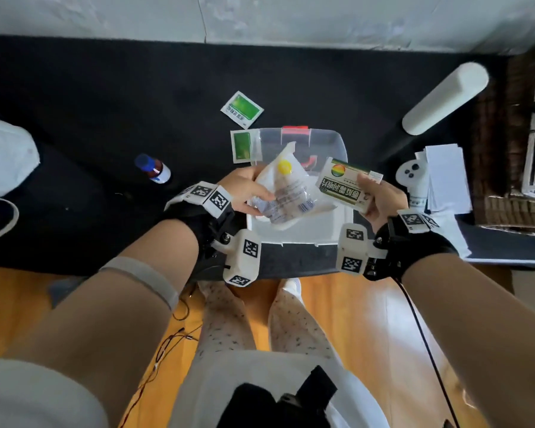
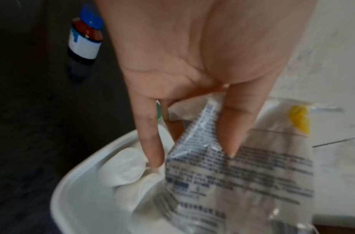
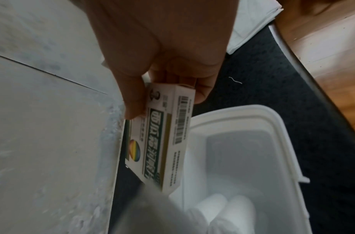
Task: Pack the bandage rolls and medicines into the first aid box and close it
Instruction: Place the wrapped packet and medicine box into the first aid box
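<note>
The white first aid box [image 1: 294, 234] stands open on the black table, its clear lid [image 1: 331, 140] tipped up at the back. My left hand [image 1: 244, 189] pinches a clear printed packet [image 1: 286, 193] with a yellow dot, held over the box. White bandage rolls [image 2: 128, 167] lie in the box [image 2: 72, 182] below that packet [image 2: 232, 174]. My right hand [image 1: 380, 202] grips a white and green medicine carton [image 1: 346, 183] above the box's right side. In the right wrist view the carton [image 3: 164, 136] hangs over the box [image 3: 277, 142], with rolls [image 3: 228, 207] at its bottom.
A brown bottle with a blue cap [image 1: 153, 168] lies left of the box. Two green sachets [image 1: 243, 109] [image 1: 244, 146] lie behind it. A white cylinder [image 1: 445, 97], a white controller [image 1: 411, 177] and papers [image 1: 445, 177] occupy the right side. The table's front edge is near my wrists.
</note>
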Action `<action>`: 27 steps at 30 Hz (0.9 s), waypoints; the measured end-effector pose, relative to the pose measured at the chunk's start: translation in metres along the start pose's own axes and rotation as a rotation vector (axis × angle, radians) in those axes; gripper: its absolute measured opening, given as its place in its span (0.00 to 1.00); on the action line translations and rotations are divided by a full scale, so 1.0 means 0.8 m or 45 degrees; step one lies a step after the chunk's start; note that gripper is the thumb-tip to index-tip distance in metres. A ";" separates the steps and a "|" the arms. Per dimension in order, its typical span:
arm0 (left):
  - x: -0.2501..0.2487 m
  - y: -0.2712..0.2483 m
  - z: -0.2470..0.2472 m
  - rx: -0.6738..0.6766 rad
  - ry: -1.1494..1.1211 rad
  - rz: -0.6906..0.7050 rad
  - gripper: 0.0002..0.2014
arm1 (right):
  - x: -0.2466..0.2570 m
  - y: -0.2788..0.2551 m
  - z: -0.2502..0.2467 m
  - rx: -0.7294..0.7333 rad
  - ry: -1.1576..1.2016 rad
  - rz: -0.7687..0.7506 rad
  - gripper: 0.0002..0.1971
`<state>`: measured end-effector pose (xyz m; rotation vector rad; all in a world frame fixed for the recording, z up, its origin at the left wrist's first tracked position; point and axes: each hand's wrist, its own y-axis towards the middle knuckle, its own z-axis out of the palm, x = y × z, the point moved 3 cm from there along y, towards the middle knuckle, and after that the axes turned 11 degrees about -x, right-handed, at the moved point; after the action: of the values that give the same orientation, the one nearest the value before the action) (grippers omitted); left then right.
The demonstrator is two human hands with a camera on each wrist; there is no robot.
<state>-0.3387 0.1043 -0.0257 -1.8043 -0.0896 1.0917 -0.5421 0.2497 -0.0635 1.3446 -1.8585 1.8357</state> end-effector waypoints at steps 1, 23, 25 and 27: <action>0.007 0.003 0.008 -0.015 0.023 -0.017 0.27 | -0.001 0.004 -0.005 0.014 0.000 -0.006 0.04; 0.079 0.022 0.020 -0.203 0.637 0.215 0.09 | -0.003 0.016 0.016 0.155 -0.872 -0.523 0.24; 0.081 0.024 0.019 -0.223 0.632 0.242 0.11 | -0.005 0.013 0.029 0.189 -0.911 -0.617 0.23; 0.082 0.025 0.016 -0.255 0.596 0.281 0.11 | -0.010 0.009 0.044 0.219 -0.970 -0.742 0.22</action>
<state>-0.3165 0.1354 -0.0843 -2.2482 0.2963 0.8023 -0.5268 0.2208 -0.0811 2.5652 -1.3054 1.2797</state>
